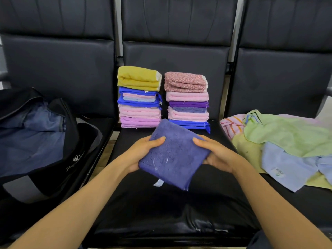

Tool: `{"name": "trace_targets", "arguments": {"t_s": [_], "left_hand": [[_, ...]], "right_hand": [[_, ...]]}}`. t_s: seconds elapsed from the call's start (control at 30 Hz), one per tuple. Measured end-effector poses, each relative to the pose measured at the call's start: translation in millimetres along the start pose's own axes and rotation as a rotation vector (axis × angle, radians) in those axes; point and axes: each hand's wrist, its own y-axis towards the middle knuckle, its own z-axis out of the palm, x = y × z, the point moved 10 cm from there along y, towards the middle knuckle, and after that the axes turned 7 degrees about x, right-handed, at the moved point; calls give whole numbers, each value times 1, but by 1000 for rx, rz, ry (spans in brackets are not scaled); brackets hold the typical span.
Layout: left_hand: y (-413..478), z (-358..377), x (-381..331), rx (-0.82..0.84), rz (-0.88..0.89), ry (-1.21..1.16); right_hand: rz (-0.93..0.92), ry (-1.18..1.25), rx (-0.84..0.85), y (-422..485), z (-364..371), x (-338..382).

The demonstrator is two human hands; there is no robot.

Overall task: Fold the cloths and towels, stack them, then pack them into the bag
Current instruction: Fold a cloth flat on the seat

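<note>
- Left hand [142,151] grips the left edge of a folded purple towel [172,155], thumb on top, fingers curled beneath.
- Right hand [213,155] grips the same towel's right edge, thumb on top, fingers under.
- Towel held between both hands, lifted above the black seat [161,209], tilted; white tag hangs from its near edge.
- Just beyond the hands: two stacks of folded cloths on the seat, side by side, close but apart.
- Left stack [139,97], past the left hand: yellow on top, then blue, pink, lilac layers.
- Right stack [187,100], past the right hand: speckled red-pink on top, then pink, purple, pink, blue at the bottom.
- Far corner of the held towel overlaps the view of the right stack's base; cannot tell if touching.
- Left of the left hand: open black bag [41,141], blue lining showing.
- Right of the right hand: loose pile of unfolded towels [287,139], green, light blue, yellow, striped pink.
</note>
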Motion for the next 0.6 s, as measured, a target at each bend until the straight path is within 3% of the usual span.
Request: {"name": "trace_targets", "arguments": {"t_s": [0.1, 0.23, 0.37, 0.5, 0.6], "left_hand": [[3, -9, -2, -85, 77, -103], [6, -31, -7, -270, 192, 53], [12, -23, -6, -126, 186, 263], [12, -14, 1, 20, 127, 240], [10, -14, -7, 11, 181, 250]], "right_hand": [[-88, 237, 31, 3, 3, -2], [-177, 232, -166, 13, -10, -2], [-273, 60, -209, 14, -17, 8], [-243, -46, -137, 7, -11, 14], [-190, -127, -78, 5, -7, 10]]}}
